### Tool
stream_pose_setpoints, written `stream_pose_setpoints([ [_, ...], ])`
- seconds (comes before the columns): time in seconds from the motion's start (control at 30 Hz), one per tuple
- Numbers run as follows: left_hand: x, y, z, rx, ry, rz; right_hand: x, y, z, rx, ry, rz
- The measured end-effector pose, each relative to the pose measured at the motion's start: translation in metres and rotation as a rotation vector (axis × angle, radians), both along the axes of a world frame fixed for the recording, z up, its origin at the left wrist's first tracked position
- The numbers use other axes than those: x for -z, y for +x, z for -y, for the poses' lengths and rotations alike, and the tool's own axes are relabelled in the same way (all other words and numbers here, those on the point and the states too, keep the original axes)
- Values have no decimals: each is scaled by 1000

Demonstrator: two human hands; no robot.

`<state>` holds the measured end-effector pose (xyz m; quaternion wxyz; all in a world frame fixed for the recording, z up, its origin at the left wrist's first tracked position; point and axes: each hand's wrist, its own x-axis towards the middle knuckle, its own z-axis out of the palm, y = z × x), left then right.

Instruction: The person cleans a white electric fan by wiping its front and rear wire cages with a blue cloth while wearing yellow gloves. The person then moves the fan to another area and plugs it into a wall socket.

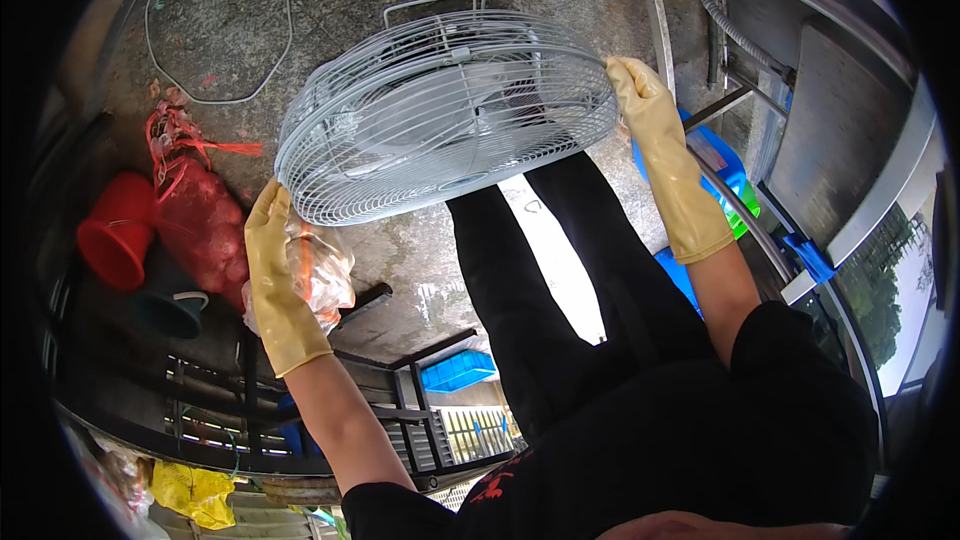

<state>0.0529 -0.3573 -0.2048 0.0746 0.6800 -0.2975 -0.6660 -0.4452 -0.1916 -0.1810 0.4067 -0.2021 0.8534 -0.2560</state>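
A large grey electric fan with a round wire guard [450, 120] is held in front of me, its blades visible through the wires. Both hands wear long cream rubber gloves. My left hand [268, 206] grips the rim of the guard at its left end. At the right end, my right hand [630, 79] is closed on the same rim. A bent wire handle or bracket [431, 4] shows behind the guard. From the fan's back a grey power cord [291, 22] appears to run out of view and loop on the floor, its plug at the upper left.
Left on the concrete floor [390, 251] are a red mesh bag [202, 217], a red bucket [116, 232], a dark bucket [176, 311] and a clear plastic bag [322, 262]. Blue containers [709, 157] and a metal frame [742, 214] stand at the right. A blue crate [457, 371] lies behind me.
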Motion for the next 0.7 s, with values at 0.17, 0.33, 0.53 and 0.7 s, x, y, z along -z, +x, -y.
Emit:
stream_pose_setpoints([
  [0.17,23,-3,-16,20,-176,85,11,-4,-12,-50,-13,-91],
  [0.33,45,7,-32,-181,-146,-43,9,4,-9,-40,-45,-107],
  [0.53,89,40,-46,-47,-323,36,14,10,-10,23,-48,-12],
  [0.7,70,23,-33,-33,-135,121,9,27,1,72,-18,-48],
])
